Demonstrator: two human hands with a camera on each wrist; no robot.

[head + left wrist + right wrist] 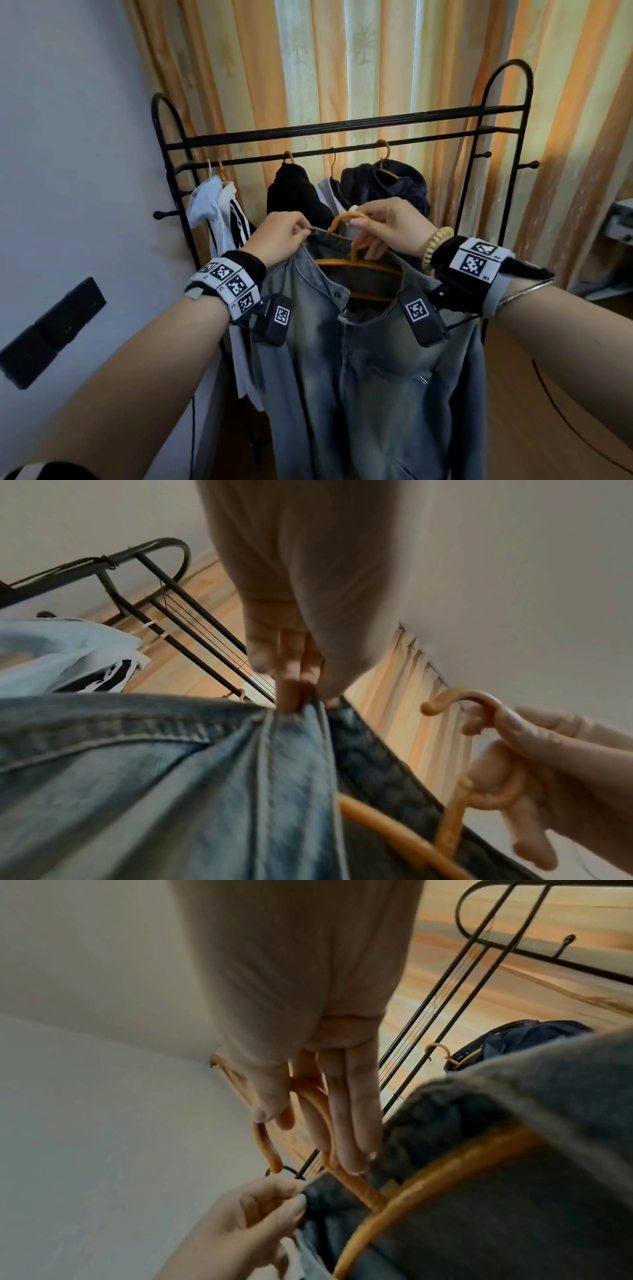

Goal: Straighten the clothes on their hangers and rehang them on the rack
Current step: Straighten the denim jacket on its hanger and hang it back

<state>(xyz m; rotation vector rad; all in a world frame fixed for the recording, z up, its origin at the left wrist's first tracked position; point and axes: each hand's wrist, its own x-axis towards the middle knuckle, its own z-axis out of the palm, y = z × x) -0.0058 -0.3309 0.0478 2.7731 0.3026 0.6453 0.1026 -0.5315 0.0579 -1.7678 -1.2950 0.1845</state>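
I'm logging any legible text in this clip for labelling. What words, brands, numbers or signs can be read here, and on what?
No words, brands or numbers can be read.
Left wristband: square black-and-white coded markers, patterns only; tiny marks beside them too small to read.
Right wristband: same markers; a small mark at its corner is too small to read.
Dark garment's neck label: blurred, unreadable.
Denim jacket: no visible label.

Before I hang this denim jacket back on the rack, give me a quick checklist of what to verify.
1. Right hand holds the orange hanger by its hook: ok.
2. Left hand pinches the denim jacket collar: ok.
3. Jacket sits evenly on both hanger arms: not ok, the left side is bunched up.
4. Free space on the rack rail at the right: ok.
5. Jacket buttons fastened: cannot tell.
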